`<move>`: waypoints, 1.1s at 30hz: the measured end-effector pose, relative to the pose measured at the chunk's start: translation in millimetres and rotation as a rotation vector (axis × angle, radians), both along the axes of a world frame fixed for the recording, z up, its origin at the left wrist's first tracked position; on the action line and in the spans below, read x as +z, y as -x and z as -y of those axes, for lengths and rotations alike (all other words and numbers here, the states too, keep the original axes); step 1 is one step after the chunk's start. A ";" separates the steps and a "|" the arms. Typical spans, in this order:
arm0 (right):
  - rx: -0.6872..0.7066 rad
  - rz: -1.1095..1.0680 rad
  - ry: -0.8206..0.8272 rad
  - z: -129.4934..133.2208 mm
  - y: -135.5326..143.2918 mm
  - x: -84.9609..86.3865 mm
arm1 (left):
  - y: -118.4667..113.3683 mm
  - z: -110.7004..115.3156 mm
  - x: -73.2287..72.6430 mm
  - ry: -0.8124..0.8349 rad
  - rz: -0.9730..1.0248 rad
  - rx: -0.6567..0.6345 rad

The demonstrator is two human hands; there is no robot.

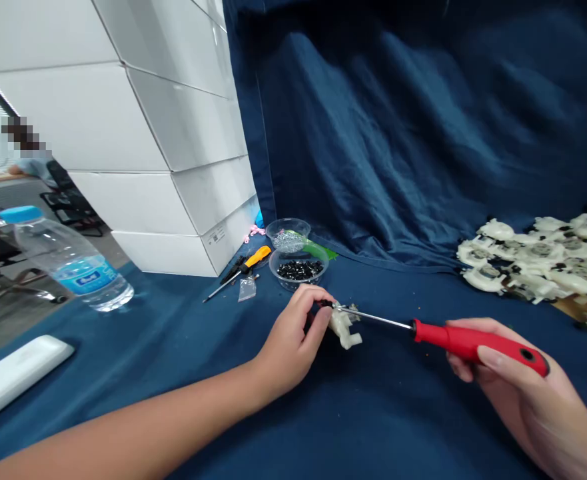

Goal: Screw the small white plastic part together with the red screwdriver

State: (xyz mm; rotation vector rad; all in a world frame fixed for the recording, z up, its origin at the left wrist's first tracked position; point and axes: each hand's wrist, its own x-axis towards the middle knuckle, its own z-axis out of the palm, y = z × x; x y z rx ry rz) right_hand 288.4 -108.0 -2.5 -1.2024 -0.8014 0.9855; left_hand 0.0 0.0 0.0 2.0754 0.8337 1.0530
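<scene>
The step in hand looks like screw work on the pale plastic part (342,328), held well in from the left edge of the bench (183,340). The left hand (290,343) pinches it between thumb and fingers; the right hand (520,387) wraps the red screwdriver (466,341), tip at the part. The next move seems to call for steady, aligned turning. Nearer that left edge, the bottle's (68,260) blue label (86,275) is unreadable, as is the lowest box's (160,254) sticker (217,237).

Pinching between thumb (318,328) and fingers (309,293) of the left hand (290,340), on an outstretched bare forearm (173,417); gripping opposite with a curled right hand (528,398).
</scene>
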 end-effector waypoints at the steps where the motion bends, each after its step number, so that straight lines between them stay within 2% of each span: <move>1: -0.002 -0.013 0.003 0.0 0.5 0.9 | 0.1 -0.1 -0.4 -0.004 -0.001 -0.004; 8: -0.062 -0.009 0.013 0.1 4.9 5.5 | -0.3 -1.4 -1.9 -0.015 0.000 -0.003; 13: -0.064 -0.017 0.064 -1.3 7.1 6.8 | -1.0 -3.6 -2.4 -0.029 0.007 0.001; 23: -0.018 0.006 0.017 -1.7 5.2 7.1 | 0.4 -2.3 -3.4 -0.034 0.003 -0.001; 33: -0.087 -0.033 0.046 -1.2 5.9 7.4 | 0.3 -2.9 -3.0 -0.058 0.004 -0.027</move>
